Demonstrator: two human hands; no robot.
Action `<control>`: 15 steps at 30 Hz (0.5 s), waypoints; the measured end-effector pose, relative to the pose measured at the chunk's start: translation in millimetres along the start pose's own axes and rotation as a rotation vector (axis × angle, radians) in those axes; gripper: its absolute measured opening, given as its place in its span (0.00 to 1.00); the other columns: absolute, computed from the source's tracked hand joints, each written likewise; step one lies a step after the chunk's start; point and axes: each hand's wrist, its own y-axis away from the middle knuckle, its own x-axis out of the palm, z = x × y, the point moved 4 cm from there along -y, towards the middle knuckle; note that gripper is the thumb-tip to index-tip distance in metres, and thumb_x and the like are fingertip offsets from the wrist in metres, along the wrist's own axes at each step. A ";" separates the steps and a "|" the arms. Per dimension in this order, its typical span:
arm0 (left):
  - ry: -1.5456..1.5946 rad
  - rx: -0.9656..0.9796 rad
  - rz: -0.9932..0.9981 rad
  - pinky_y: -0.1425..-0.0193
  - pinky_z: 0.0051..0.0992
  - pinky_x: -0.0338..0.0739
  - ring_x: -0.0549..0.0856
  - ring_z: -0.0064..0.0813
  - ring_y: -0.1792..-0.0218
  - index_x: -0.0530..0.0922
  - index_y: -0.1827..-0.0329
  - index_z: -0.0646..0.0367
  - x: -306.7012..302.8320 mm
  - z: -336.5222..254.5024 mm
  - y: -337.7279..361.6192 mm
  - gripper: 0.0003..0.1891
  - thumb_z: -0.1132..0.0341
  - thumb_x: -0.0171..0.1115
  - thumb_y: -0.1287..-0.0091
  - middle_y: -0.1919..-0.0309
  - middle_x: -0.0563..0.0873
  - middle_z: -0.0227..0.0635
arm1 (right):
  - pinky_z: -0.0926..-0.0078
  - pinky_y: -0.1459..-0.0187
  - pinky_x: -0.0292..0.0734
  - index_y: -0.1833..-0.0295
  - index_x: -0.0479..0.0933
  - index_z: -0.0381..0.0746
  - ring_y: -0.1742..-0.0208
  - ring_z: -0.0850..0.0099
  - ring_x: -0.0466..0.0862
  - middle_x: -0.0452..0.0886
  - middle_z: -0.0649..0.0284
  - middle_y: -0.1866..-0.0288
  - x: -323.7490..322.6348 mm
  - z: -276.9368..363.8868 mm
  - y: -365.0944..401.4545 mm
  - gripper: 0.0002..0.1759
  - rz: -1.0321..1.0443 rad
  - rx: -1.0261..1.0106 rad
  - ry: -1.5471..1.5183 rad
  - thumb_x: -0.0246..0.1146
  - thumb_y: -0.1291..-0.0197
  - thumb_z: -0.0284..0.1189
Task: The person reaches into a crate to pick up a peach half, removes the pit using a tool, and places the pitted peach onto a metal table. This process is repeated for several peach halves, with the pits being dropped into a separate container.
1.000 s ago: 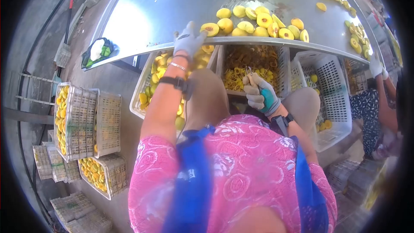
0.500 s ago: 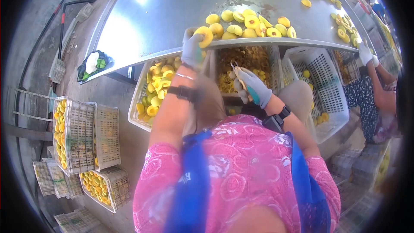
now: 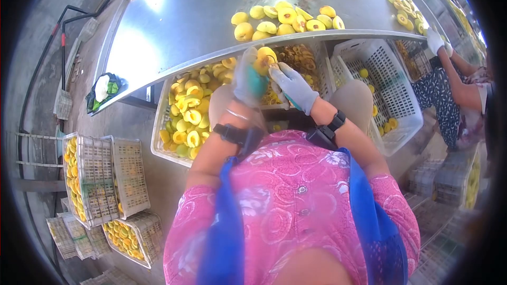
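Note:
My left hand [image 3: 248, 80], gloved and smeared by motion, grips a yellow peach half [image 3: 265, 59] just below the edge of the metal table. Its cut side faces my right hand [image 3: 296, 87]. That hand, also gloved, is closed around a small pitting tool, its loop at the cut face; the handle is mostly covered by the fingers. Several peach halves [image 3: 287, 16] lie in a group on the metal table [image 3: 200, 18] beyond. Beneath my hands, a crate of pits and scraps [image 3: 298, 55] is partly hidden. A white crate [image 3: 158, 145] full of peach halves stands left of my knees.
To the right is a white crate [image 3: 404, 108] with a few peaches. Another person's gloved hand [image 3: 435, 41] is at the table's right edge. Stacked crates [image 3: 100, 179] of peach halves stand at lower left. A dark bag [image 3: 104, 91] sits at the table's left corner.
My left hand has brought the peach half from the table edge down and right to the tool. My right hand has moved up and left to meet it. The view has shifted slightly.

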 end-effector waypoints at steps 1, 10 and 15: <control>-0.142 0.085 0.026 0.42 0.29 0.80 0.84 0.29 0.51 0.76 0.38 0.62 6.2 -4.8 5.7 0.19 0.56 0.51 0.19 0.49 0.85 0.39 | 0.77 0.88 0.66 0.48 0.70 0.41 0.86 0.78 0.71 0.72 0.68 0.75 0.0 0.7 1.3 0.16 0.001 0.005 0.001 0.52 0.22 0.44; -0.115 0.062 -0.116 0.44 0.29 0.80 0.85 0.31 0.53 0.79 0.41 0.63 -3.9 6.7 0.1 0.25 0.48 0.51 0.19 0.52 0.86 0.37 | 0.78 0.89 0.65 0.48 0.68 0.43 0.88 0.78 0.67 0.70 0.70 0.76 6.9 2.2 10.0 0.16 0.058 0.070 0.096 0.52 0.21 0.46; -0.208 -0.041 -0.158 0.53 0.28 0.82 0.86 0.29 0.60 0.84 0.52 0.65 -3.4 0.8 4.2 0.30 0.41 0.50 0.21 0.62 0.88 0.38 | 0.80 0.89 0.61 0.50 0.69 0.46 0.89 0.82 0.63 0.67 0.73 0.78 10.3 -6.8 15.0 0.17 0.177 0.223 -0.106 0.54 0.22 0.48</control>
